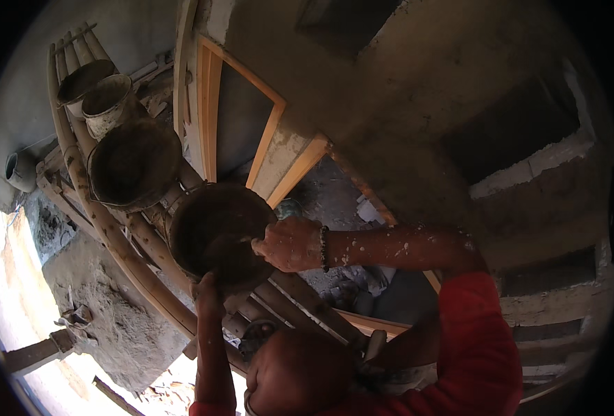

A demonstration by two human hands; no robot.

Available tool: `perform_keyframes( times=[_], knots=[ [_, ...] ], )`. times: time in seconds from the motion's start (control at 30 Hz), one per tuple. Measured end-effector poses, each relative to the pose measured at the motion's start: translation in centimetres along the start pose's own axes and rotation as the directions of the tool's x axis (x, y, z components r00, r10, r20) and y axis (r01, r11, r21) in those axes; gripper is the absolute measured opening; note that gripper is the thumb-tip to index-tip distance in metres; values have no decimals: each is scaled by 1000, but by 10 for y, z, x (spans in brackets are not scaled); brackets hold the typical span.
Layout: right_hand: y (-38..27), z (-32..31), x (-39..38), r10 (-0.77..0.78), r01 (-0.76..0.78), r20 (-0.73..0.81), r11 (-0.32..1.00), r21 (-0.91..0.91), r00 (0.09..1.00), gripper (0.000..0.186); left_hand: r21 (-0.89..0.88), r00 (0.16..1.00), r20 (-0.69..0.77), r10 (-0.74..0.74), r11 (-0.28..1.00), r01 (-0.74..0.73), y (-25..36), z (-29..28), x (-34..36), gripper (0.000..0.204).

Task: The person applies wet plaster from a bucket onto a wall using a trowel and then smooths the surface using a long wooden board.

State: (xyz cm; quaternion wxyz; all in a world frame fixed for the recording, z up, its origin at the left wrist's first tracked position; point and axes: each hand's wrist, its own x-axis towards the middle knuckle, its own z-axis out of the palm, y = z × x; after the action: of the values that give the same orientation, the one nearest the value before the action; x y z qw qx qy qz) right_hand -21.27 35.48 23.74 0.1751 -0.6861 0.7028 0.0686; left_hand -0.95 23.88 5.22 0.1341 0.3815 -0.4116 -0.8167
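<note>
A dark, mud-caked bucket (217, 215) stands on a platform of wooden poles (140, 256) in front of me. My left hand (208, 292) is closed on its near rim. At the bucket's right side, my right hand (293, 244) is curled into a fist, with a beaded band on the wrist and pale splashes up the forearm. What the right fingers hold, if anything, is lost in shadow. The bucket's contents are too dark to make out. Just beyond it sits a second dark bucket (135, 163), and past that a paler bucket (108, 104) and another bucket (85, 80).
Wooden frames (210, 114) are set into the rough plastered wall (418, 90) along the right. Below the platform on the left lies a grey heap (109, 305) beside a crosswise wooden beam (36, 352). A small container (21, 171) lies at far left.
</note>
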Motion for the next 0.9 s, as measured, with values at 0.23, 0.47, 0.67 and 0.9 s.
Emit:
perform_keyframes(
  times=[0.23,0.47,0.67,0.9],
  knots=[
    [-1,59,57,74,-80,-53,990,-114,996,18,-7,989,-55,-136,991,135,-6,-15,9,33],
    [20,49,64,61,-119,-273,972,-201,960,15,-266,997,-20,-71,962,63,-17,-18,14,42],
    [23,62,78,166,-352,-490,881,-316,856,18,-192,995,-81,-54,981,38,-14,-23,19,44],
    [-11,82,74,200,-209,-117,975,-72,973,16,-219,984,-158,-84,975,48,-3,-6,14,41]
  ],
)
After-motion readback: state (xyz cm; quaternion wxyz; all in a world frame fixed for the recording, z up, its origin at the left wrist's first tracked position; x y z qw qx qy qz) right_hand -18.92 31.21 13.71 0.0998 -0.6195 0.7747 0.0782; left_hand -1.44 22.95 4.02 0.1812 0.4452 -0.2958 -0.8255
